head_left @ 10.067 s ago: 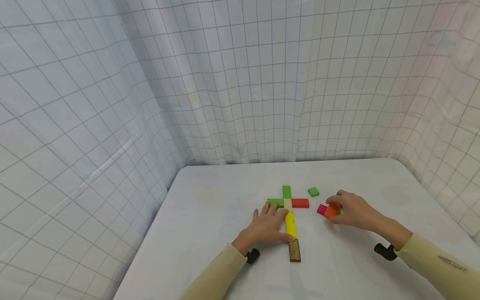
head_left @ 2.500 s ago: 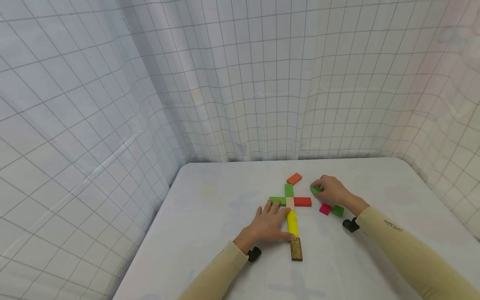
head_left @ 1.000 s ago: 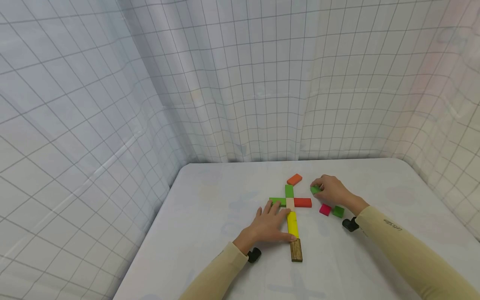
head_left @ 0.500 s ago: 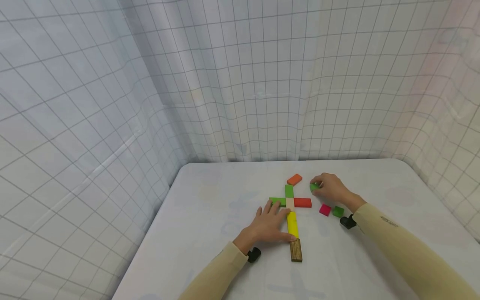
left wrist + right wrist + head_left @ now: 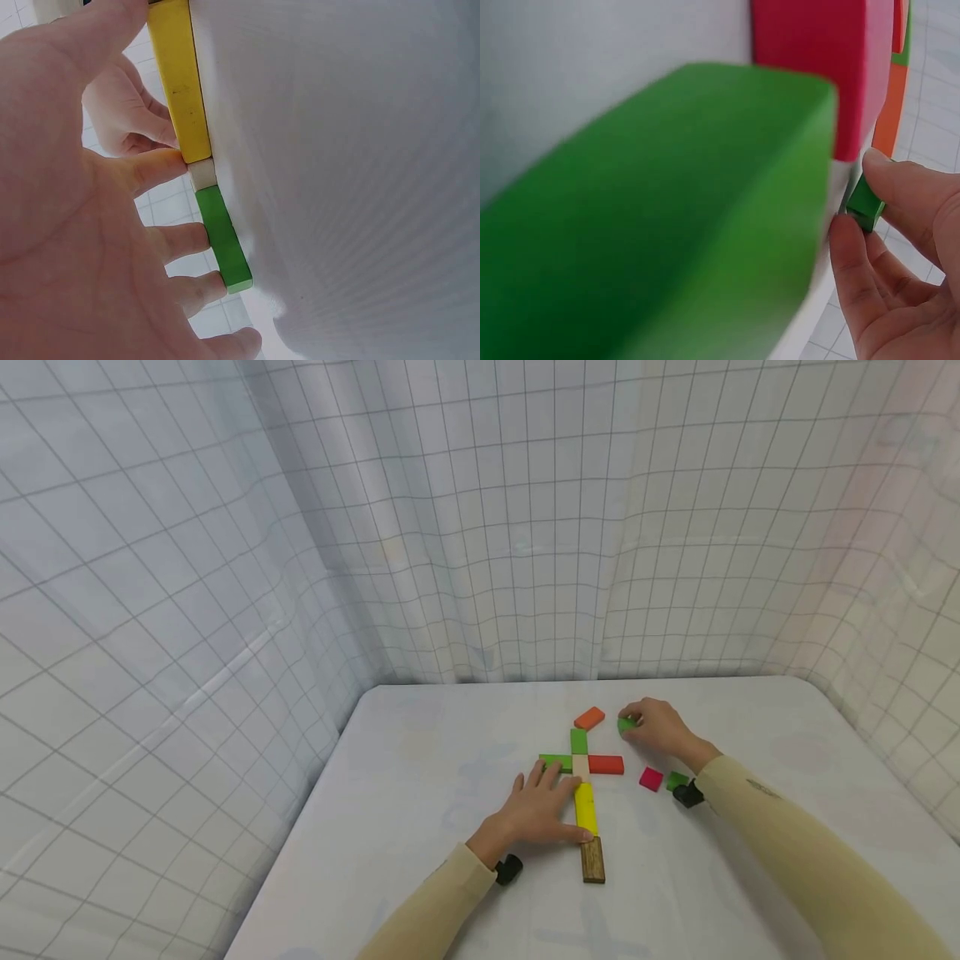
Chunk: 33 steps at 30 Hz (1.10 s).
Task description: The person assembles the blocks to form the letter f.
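Observation:
My left hand (image 5: 534, 810) lies spread with straight fingers over a cross of flat blocks. Its fingertips touch the left green block (image 5: 225, 240) and the cream block (image 5: 202, 174) at the centre, and the thumb rests where the yellow block (image 5: 586, 810) meets the brown wood-grain block (image 5: 592, 862). A red block (image 5: 606, 765) forms the right arm of the cross, another green block (image 5: 579, 742) its top. Right of that top, my right hand (image 5: 663, 731) pinches a small green block (image 5: 865, 202) between thumb and fingers, close over the table.
An orange block (image 5: 589, 718) lies slanted just beyond the cross's top. Below my right hand sit a pink block (image 5: 650, 778) and a darker green block (image 5: 677, 781), partly behind the wrist camera (image 5: 687, 793). White gridded curtains (image 5: 480, 527) surround the white table (image 5: 420, 777).
Ten seconds ago my right hand held the orange block, which now lies beyond the cross. Since then it has gripped the small green block and slid it slightly back. My left hand stays put.

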### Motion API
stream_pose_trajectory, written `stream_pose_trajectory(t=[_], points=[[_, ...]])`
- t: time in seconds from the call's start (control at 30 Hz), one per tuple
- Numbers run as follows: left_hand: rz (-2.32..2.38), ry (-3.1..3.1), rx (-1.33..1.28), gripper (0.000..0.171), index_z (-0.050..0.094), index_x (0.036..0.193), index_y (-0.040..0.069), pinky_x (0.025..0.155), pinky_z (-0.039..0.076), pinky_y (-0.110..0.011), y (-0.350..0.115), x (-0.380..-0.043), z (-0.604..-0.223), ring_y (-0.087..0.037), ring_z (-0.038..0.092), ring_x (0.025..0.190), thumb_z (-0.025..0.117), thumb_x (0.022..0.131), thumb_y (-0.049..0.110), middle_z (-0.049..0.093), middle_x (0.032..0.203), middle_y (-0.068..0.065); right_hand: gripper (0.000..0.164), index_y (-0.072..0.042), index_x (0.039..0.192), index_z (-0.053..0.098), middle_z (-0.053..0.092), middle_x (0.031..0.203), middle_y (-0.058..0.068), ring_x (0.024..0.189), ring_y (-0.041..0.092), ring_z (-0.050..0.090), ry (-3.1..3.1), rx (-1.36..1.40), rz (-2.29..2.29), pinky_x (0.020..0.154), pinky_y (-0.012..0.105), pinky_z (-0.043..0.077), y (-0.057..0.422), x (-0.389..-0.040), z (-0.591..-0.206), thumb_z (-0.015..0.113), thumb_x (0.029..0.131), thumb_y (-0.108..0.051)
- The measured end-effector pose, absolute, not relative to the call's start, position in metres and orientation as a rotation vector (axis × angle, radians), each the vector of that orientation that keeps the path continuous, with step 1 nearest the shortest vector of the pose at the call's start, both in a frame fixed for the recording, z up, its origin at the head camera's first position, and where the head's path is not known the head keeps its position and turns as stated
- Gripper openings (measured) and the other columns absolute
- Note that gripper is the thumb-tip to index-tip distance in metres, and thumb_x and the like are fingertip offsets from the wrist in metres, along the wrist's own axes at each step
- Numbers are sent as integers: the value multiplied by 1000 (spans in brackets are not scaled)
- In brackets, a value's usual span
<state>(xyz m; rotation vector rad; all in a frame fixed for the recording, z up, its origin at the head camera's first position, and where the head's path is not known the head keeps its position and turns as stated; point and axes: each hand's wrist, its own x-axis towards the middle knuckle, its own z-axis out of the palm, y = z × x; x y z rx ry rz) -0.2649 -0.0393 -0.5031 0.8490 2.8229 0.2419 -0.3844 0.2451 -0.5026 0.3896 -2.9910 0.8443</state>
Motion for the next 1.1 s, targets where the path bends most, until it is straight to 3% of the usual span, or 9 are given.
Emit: stream_pose_trajectory(t=[1.1], points=[[251, 2822, 842, 88, 37, 154, 32, 115, 21, -63, -39, -265, -502, -35, 13, 151, 63, 81, 75, 22, 164, -4, 40, 6, 126, 66, 65, 120, 25, 105, 37, 59, -2947, 316, 950, 94, 51, 50, 233, -403, -502, 70, 87, -2]])
